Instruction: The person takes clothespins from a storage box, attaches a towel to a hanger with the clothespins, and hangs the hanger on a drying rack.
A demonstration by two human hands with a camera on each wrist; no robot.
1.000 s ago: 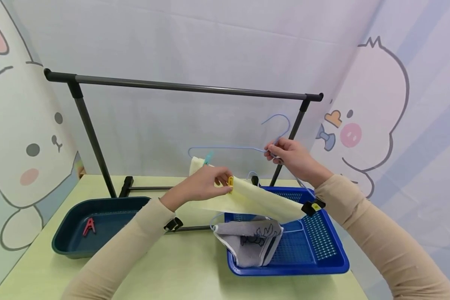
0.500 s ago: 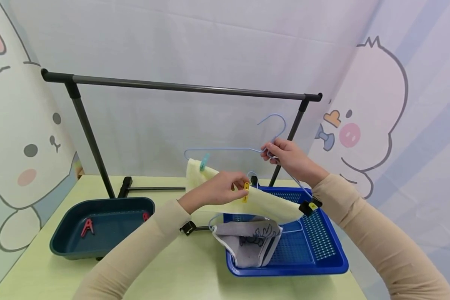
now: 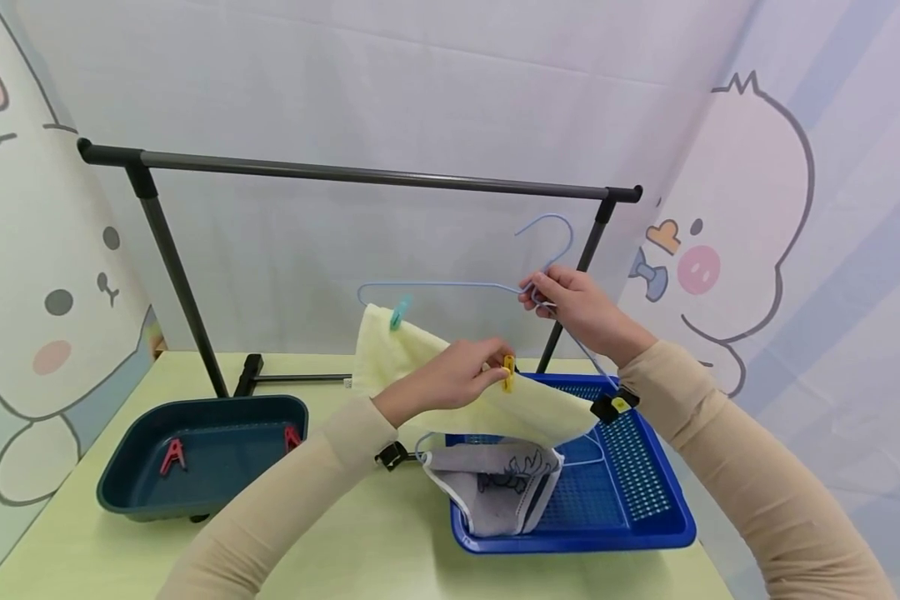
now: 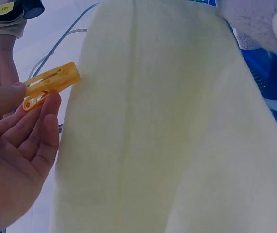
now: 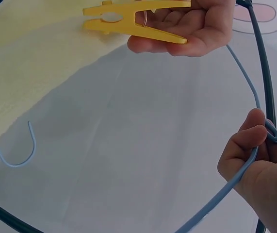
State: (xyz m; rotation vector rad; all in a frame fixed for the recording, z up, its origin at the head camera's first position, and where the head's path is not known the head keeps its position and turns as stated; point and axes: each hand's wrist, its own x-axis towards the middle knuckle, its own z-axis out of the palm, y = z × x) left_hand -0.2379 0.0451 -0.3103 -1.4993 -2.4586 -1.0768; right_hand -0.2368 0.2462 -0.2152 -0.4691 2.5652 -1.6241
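A pale yellow towel (image 3: 390, 358) hangs from a light blue wire hanger (image 3: 438, 284), fixed near its left end by a teal clothespin (image 3: 401, 312). My right hand (image 3: 581, 307) grips the hanger just below its hook and holds it up in front of the rack. Between thumb and fingers of my left hand (image 3: 457, 375) is a yellow clothespin (image 5: 123, 19), pinched by its handles. Its tip is right at the towel's upper edge in the left wrist view. The hanger's lower bar is largely hidden by the towel.
Behind my hands stands a dark rack with a top rail (image 3: 345, 173). A blue basket (image 3: 675, 533) at right holds a grey cloth (image 3: 487, 492) and another blue hanger (image 3: 600, 450). At left, a dark green tub (image 3: 112, 496) contains red clothespins (image 3: 172, 457).
My left hand has moved right along the towel with the yellow clothespin. My right hand has shifted the hanger slightly left and up. The teal clothespin and the towel's left end show more fully.
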